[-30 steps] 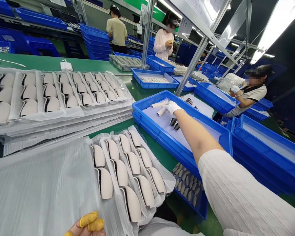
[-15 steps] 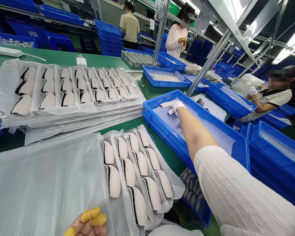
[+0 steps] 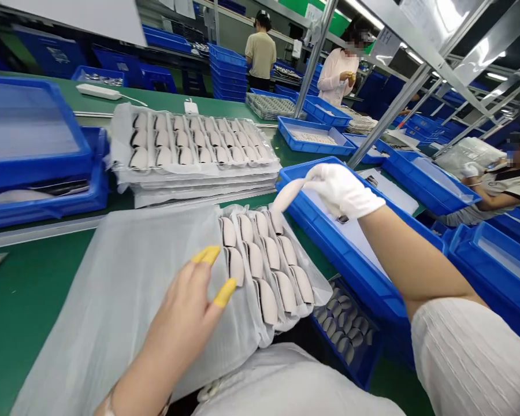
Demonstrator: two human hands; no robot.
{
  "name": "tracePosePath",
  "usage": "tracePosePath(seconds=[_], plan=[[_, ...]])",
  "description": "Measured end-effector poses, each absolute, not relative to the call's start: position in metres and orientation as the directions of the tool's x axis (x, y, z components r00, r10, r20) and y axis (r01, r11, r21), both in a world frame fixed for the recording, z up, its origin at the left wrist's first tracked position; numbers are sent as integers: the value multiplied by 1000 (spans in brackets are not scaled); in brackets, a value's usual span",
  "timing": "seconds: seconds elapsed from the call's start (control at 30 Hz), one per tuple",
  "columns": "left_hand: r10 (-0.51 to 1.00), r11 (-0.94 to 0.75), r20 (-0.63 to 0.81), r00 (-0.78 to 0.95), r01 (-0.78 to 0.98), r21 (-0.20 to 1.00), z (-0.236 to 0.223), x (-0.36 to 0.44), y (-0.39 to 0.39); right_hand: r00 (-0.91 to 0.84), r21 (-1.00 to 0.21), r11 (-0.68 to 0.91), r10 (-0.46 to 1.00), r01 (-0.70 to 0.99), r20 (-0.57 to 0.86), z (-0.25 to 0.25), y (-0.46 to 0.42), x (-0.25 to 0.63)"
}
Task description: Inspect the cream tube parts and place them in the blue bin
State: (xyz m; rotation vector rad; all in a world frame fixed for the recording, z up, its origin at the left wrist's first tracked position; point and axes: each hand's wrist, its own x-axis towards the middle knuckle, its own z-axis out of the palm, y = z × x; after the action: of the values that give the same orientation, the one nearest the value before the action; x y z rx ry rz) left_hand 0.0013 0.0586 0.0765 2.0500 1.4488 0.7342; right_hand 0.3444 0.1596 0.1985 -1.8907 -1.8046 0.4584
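"White-gloved, the right grip pinches what?"

"One pale, smoothly curved shell, by one end. It hangs past the blue plastic tray, at the far right corner of the shell rows; whether it touches them cannot be told."

"And the left grip?"

"Spread, yellow-tipped, over the thin, wrinkled sheet, beside the rows."

"Room?"

"Green desk shows left of the sheet, with only a narrow strip between rows and tray."
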Motion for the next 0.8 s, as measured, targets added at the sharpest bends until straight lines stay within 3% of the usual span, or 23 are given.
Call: tracePosePath(seconds=[0.1, 0.2, 0.27, 0.33, 0.4, 0.43, 0.5, 0.57, 0.67, 0.8], plan=[[924, -382, 261, 279, 694, 610, 86, 18, 61, -241, -480, 245, 968, 842, 72, 188, 116, 277], [948, -306, 124, 294, 730, 611, 86, 24, 56, -415, -489, 419, 902, 765, 122, 169, 89, 234], [966, -200, 14, 256, 716, 669, 83, 20, 51, -420, -574, 418, 897, 705, 138, 155, 80, 221], [971, -65, -77, 228, 556, 829, 78, 13, 45, -337, -726, 308, 935, 615, 111, 141, 76, 217], [947, 126, -186, 263, 229, 965, 72, 7, 38, -245, -890, 137, 969, 435, 30, 129, 72, 218], [924, 236, -242, 297, 57, 970, 69, 4, 35, -217, -945, 53, 976, 323, -19, 123, 69, 218], [866, 422, -332, 374, -191, 886, 65, 2, 27, -204, -989, -94, 972, 111, -115, 113, 63, 217], [811, 534, -374, 451, -310, 787, 62, 3, 19, -227, -979, -203, 955, -23, -193, 105, 56, 214], [735, 628, -375, 565, -359, 690, 61, 7, 10, -301, -946, -313, 913, -87, -274, 94, 49, 208], [677, 679, -370, 636, -346, 648, 63, 10, 6, -347, -919, -369, 887, -138, -304, 84, 44, 202]])
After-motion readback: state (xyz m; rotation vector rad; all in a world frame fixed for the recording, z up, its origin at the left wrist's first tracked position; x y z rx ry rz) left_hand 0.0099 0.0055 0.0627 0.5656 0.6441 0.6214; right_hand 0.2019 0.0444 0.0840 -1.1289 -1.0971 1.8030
